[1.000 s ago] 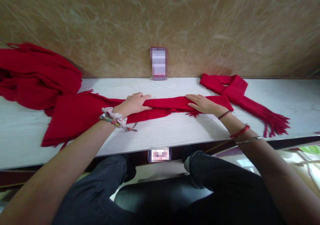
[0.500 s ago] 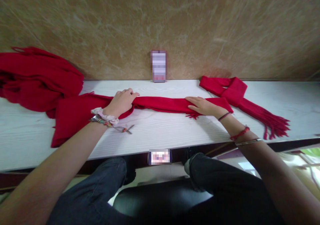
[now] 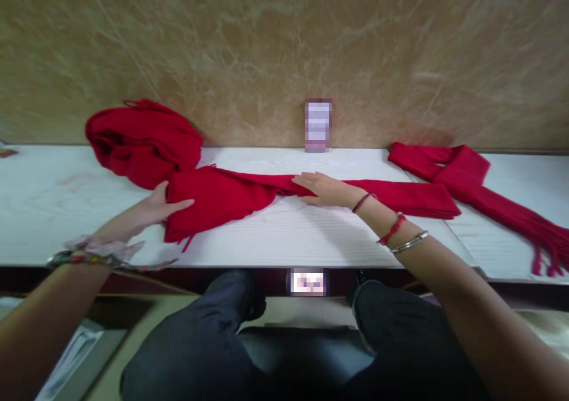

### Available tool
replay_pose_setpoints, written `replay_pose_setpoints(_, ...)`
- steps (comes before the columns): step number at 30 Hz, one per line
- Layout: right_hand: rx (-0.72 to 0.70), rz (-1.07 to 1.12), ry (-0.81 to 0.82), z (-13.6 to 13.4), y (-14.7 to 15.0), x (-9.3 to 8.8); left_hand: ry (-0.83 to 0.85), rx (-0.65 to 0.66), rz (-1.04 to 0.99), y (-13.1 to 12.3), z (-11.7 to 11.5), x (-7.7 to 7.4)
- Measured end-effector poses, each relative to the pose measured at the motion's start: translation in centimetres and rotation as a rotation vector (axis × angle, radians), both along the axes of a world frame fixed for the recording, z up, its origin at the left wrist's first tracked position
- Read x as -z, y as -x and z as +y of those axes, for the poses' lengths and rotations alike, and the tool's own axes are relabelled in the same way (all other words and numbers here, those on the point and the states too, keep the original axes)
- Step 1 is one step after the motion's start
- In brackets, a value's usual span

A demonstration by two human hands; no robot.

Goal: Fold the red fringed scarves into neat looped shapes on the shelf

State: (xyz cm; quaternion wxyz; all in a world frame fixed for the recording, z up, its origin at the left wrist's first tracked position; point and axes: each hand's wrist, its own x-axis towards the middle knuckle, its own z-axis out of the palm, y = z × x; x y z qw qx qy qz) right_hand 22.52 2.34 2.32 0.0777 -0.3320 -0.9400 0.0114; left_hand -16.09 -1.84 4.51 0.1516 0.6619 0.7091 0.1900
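A red scarf [image 3: 213, 196] stretches across the white tabletop, its left part wider and its right part folded into a narrow strip. At the scarf's left end is my left hand [image 3: 155, 205], with the thumb on top and the fingers partly hidden at the edge, gripping it. My right hand [image 3: 326, 188] lies flat on the narrow middle, fingers stretched out. A bit of fringe pokes out below the left end. Behind that end sits a bundled heap of red fabric [image 3: 146, 143]. To the right, another red scarf [image 3: 466, 169] lies bent over itself, its fringe towards the front edge.
A phone-like device [image 3: 318, 125] with a blurred screen leans against the brown marbled wall [image 3: 249, 51]. Another blurred screen [image 3: 307, 282] shows at the front edge of the white table [image 3: 347, 241]. My legs and a dark seat are below.
My left hand has moved left from the scarf's middle to its left end. My right hand has slid left along the strip. The view has shifted left.
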Motion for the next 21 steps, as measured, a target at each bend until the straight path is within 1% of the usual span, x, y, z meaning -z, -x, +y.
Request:
replay_pose_setpoints(2, -0.035, 0.016, 0.02, 0.7, 0.9, 0.8, 0.081, -0.054, -0.355, -0.3, -0.8, -0.4)
replay_pose_setpoints(4, -0.053, 0.048, 0.032, 1.1, 1.0, 1.7, 0.089, -0.046, -0.561, -1.4, -1.1, -1.1)
replay_pose_setpoints(5, -0.052, 0.069, 0.032, 1.1, 0.9, 2.1, 0.051, -0.049, -0.626, -2.0, -1.0, -1.4)
replay_pose_setpoints(7, -0.035, 0.108, 0.021, 1.0, 0.7, 2.7, -0.097, -0.072, -0.732, -3.2, -0.4, -1.6)
replay_pose_setpoints(9, -0.024, 0.134, 0.005, 0.8, 0.4, 3.0, -0.231, -0.058, -0.813, -4.3, 0.3, -1.4)
replay_pose_setpoints(10, -0.024, 0.145, -0.002, 0.7, 0.4, 3.2, -0.249, -0.038, -0.824, -4.8, 0.6, -1.1)
replay_pose_setpoints(11, -0.027, 0.156, -0.009, 0.6, 0.4, 3.2, -0.234, -0.012, -0.802, -5.2, 0.9, -0.8)
replay_pose_setpoints(12, -0.03, 0.166, -0.017, 0.6, 0.4, 3.3, -0.201, 0.005, -0.735, -5.6, 1.2, -0.5)
replay_pose_setpoints(14, -0.038, 0.182, -0.034, 0.7, 0.4, 3.4, -0.168, -0.01, -0.478, -6.1, 1.5, 0.1)
replay_pose_setpoints(16, -0.044, 0.192, -0.053, 0.8, 0.4, 3.5, -0.218, -0.02, -0.19, -6.1, 1.8, 0.2)
replay_pose_setpoints(18, -0.049, 0.195, -0.068, 0.8, 0.2, 3.7, -0.285, -0.025, 0.081, -5.3, 2.0, -0.3)
replay_pose_setpoints(19, -0.05, 0.194, -0.07, 0.9, 0.1, 3.7, -0.305, -0.024, 0.206, -4.5, 2.0, -0.7)
replay_pose_setpoints(21, -0.043, 0.19, -0.07, 0.9, -0.4, 3.9, -0.302, -0.029, 0.422, -2.1, 1.9, -1.6)
